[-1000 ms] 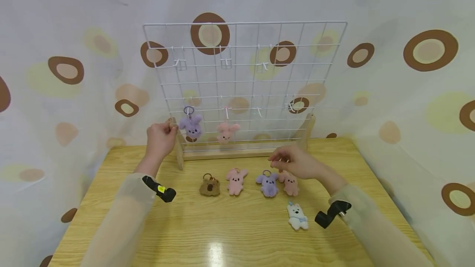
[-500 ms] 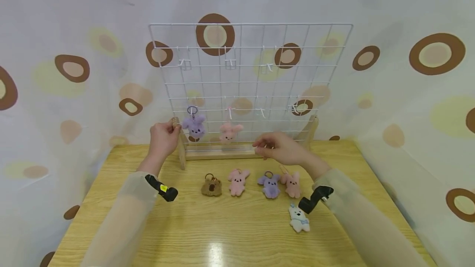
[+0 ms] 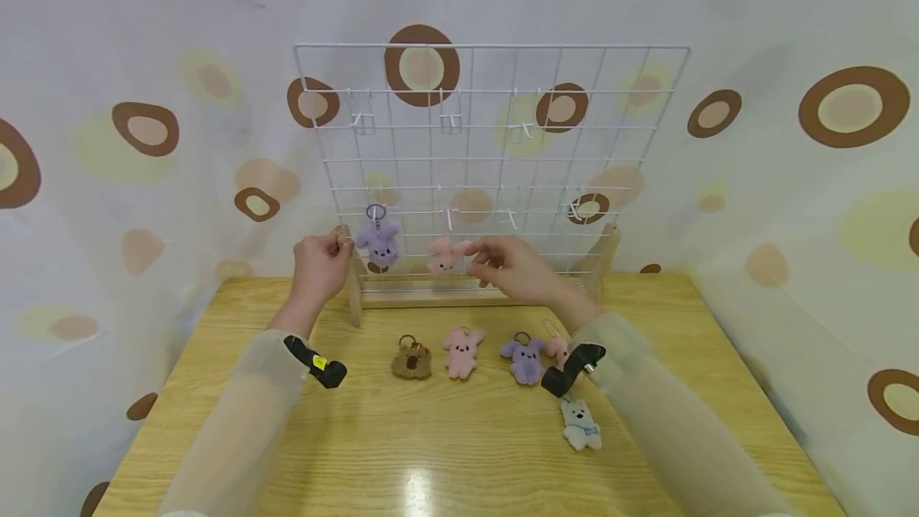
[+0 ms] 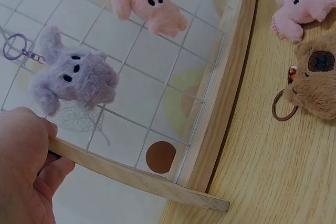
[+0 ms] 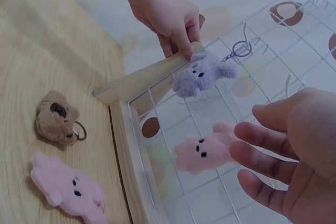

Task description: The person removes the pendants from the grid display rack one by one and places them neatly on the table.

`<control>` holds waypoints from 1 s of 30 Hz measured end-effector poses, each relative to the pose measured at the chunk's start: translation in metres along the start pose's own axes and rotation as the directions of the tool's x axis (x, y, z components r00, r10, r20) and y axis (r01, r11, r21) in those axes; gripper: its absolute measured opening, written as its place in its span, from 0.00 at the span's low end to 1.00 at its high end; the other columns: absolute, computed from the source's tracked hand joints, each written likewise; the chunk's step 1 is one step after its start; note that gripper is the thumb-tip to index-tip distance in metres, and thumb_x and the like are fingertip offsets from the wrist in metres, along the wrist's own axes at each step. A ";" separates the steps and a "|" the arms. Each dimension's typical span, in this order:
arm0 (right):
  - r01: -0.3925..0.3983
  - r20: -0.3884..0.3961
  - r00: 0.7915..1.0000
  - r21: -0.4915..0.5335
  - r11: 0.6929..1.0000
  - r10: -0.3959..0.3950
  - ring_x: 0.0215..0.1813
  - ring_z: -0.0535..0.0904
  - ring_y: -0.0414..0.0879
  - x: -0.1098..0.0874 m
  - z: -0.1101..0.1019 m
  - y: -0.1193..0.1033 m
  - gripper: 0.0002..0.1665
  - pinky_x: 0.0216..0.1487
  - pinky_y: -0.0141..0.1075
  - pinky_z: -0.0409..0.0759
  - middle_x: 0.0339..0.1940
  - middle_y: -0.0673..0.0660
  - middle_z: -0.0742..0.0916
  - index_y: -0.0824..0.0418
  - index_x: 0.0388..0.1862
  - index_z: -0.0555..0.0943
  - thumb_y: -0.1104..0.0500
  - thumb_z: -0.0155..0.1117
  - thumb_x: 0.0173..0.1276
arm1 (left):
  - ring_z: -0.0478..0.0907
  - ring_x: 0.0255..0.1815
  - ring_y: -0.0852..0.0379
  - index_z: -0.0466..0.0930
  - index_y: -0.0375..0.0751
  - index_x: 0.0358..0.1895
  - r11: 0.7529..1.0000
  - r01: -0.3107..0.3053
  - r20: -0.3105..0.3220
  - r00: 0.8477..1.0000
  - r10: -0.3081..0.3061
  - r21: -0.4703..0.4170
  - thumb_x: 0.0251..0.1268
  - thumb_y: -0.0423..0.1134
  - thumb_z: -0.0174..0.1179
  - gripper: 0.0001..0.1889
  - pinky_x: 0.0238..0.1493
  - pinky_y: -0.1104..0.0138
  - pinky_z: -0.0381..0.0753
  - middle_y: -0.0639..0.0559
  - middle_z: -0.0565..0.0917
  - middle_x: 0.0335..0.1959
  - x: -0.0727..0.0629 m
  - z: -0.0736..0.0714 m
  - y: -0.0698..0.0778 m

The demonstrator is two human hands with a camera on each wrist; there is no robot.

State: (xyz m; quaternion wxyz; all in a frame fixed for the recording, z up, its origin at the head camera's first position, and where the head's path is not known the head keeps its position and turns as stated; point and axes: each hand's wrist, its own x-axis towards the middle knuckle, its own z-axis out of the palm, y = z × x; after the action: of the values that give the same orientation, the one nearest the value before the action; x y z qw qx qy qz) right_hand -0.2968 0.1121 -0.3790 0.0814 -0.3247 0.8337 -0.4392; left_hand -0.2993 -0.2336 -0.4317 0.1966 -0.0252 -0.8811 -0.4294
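My left hand (image 3: 319,268) grips the top of the wooden left upright (image 3: 355,294), with the thumb on one side and fingers on the other in the left wrist view. The upright supports a white wire grid rack (image 3: 495,45). Just right of that hand, a purple plush keychain (image 3: 380,247) hangs from a hook by its ring. A pink plush keychain (image 3: 443,262) hangs on the neighbouring hook. My right hand (image 3: 517,268) is beside the pink plush, fingers loosely bent and holding nothing. Its fingertips (image 5: 247,131) lie at the plush's ear; contact is unclear.
On the wooden table lie a brown bear keychain (image 3: 412,361), a pink plush (image 3: 461,356), a purple plush (image 3: 527,362) and a white plush (image 3: 580,424). Another pink plush (image 3: 558,348) is partly covered by the right wrist camera. Several bare hooks (image 3: 522,130) stick out from the grid.
My right hand has moved left and upward, from above the plushes on the table to the hanging pink plush. The left hand keeps its grip on the upright. The head view has shifted slightly.
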 end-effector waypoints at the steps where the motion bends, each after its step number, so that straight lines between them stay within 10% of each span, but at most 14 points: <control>1: -0.008 -0.012 1.000 -0.005 1.000 0.008 0.36 0.85 0.50 0.002 0.002 -0.002 0.19 0.36 0.40 0.81 0.40 0.58 0.90 0.72 0.64 0.81 0.63 0.64 0.80 | 0.70 0.20 0.56 0.80 0.33 0.29 1.000 -0.007 -0.004 1.000 0.007 0.006 0.78 0.32 0.61 0.13 0.19 0.69 0.65 0.47 0.80 0.20 0.000 0.000 0.000; 12: -0.085 -0.080 0.993 0.017 0.996 0.086 0.43 0.87 0.65 0.027 0.017 -0.006 0.24 0.37 0.41 0.83 0.47 0.68 0.89 0.73 0.69 0.76 0.62 0.62 0.81 | 0.71 0.19 0.55 0.88 0.26 0.43 1.000 0.024 0.015 1.000 -0.024 -0.013 0.80 0.33 0.60 0.12 0.19 0.70 0.65 0.38 0.87 0.27 -0.001 -0.002 0.000; 30: -0.160 -0.058 0.984 0.099 0.982 0.167 0.41 0.88 0.62 0.054 0.015 0.003 0.28 0.45 0.50 0.86 0.45 0.66 0.90 0.72 0.72 0.73 0.62 0.64 0.79 | 0.70 0.20 0.55 0.85 0.29 0.34 1.000 0.003 0.008 1.000 -0.003 -0.017 0.79 0.32 0.61 0.12 0.20 0.69 0.64 0.41 0.84 0.22 0.000 -0.001 -0.002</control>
State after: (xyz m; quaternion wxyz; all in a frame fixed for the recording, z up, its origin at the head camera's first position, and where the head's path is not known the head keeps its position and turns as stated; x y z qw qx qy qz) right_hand -0.3331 0.0699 -0.3823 0.1050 -0.2363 0.8382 -0.4801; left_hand -0.2992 -0.2350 -0.4328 0.1924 -0.0272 -0.8783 -0.4369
